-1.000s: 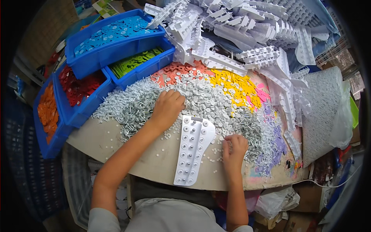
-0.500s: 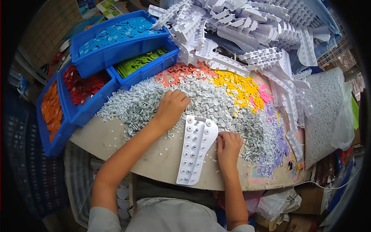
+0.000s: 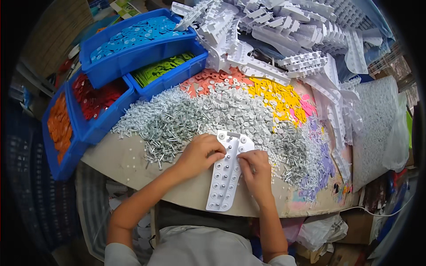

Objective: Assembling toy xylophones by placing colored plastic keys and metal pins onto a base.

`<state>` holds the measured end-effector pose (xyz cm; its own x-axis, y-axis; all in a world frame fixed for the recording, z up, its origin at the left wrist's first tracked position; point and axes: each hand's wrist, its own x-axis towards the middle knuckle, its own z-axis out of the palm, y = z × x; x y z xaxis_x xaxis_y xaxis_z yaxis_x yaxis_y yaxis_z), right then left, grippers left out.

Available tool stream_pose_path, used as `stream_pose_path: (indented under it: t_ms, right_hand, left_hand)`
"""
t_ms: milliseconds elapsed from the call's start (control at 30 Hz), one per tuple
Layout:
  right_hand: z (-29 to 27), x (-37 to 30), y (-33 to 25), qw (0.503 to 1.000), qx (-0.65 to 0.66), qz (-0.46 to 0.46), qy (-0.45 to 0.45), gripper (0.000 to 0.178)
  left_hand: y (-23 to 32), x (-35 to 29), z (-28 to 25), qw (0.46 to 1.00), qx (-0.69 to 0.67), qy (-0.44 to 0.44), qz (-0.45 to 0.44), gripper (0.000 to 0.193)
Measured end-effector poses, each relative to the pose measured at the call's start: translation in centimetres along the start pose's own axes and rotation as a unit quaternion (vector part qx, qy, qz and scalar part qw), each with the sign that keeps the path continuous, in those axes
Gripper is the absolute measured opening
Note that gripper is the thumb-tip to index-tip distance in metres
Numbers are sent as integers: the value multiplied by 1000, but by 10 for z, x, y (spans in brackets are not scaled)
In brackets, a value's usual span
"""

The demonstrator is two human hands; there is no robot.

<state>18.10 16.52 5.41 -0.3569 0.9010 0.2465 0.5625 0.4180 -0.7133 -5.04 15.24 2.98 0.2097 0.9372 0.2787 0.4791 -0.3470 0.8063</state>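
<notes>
A long white plastic panel (image 3: 221, 195) lies on the table in front of me, one side of its far end flaring out. Two rows of round, washer-like pieces run along it, with a line of small shiny metal knobs between them. My left hand (image 3: 200, 153) is at the panel's upper left, fingertips pressed together over its left row. Opposite, my right hand (image 3: 257, 170) is closed in a pinch over the right row. Whatever the fingertips hold is too small or hidden to make out. Just beyond lies a heap of whitish round washers (image 3: 237, 111).
Metal pins (image 3: 166, 137) heap up at left, more (image 3: 290, 155) at right. Coral, yellow (image 3: 282, 99) and purple pieces (image 3: 326, 164) lie around them. Blue bins (image 3: 113, 108) hold coloured parts at far left. White plastic panels (image 3: 293, 40) pile up behind; a filled clear bag (image 3: 375, 128) stands right.
My left hand has come back from the washer heap to the panel's left row. My right hand has shifted left, from beside the panel onto its right row.
</notes>
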Motion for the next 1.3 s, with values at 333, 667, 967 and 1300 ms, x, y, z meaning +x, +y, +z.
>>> stream_pose_path:
  t_ms: [333, 667, 967, 1300]
  right_hand:
    - [10, -2, 4, 999, -37, -13, 9, 8]
    - [18, -7, 11, 990, -106, -85, 47, 14]
    - [19, -7, 9, 989, -92, -98, 61, 15]
    - [17, -10, 11, 990, -87, -89, 62, 16]
  left_hand:
    - [4, -6, 2, 992, -83, -19, -89, 7]
    - [-1, -15, 10, 989, 121, 58, 59, 11]
    - [-5, -14, 9, 999, 0, 44, -16, 12]
    - [-10, 13, -12, 994, 93, 36, 52, 14]
